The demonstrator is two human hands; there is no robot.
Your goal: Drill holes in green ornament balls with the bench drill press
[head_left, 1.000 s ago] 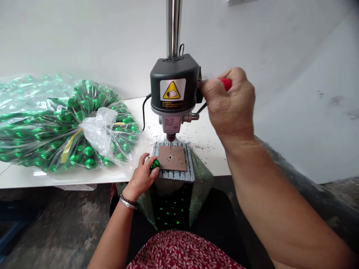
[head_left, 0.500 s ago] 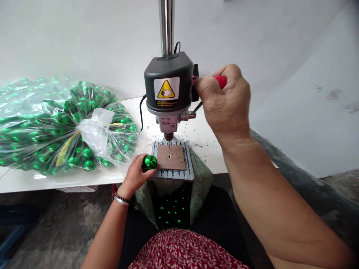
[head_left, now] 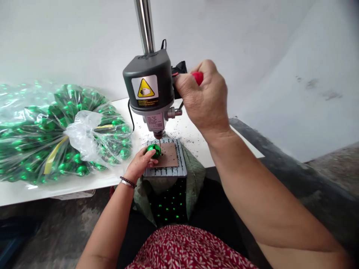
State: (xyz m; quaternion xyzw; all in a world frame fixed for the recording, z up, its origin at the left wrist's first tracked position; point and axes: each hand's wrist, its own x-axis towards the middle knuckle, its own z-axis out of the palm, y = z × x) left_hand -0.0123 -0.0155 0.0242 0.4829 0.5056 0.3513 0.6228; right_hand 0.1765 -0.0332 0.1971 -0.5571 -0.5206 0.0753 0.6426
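A shiny green bauble [head_left: 154,150] is pinched in the fingers of my left hand [head_left: 142,161], over the left part of a brown board [head_left: 169,156]. That board lies on the slotted grey base [head_left: 165,172] of a bench drill press [head_left: 148,82]. The thin drill bit [head_left: 160,143] points down just beside the bauble; whether they touch I cannot tell. My right hand [head_left: 207,95] is wrapped round the red-knobbed feed lever [head_left: 198,78] at the machine's right side.
A tied clear plastic bag [head_left: 84,130] full of green baubles covers the left of the white table [head_left: 224,149]. Dark shavings are scattered round the base. Below its front edge hangs an open green woven sack [head_left: 196,179] with several baubles inside.
My left hand has carried the bauble rightward over the board, close to the bit. My right hand stays on the lever. The whole view has shifted and tilted slightly.
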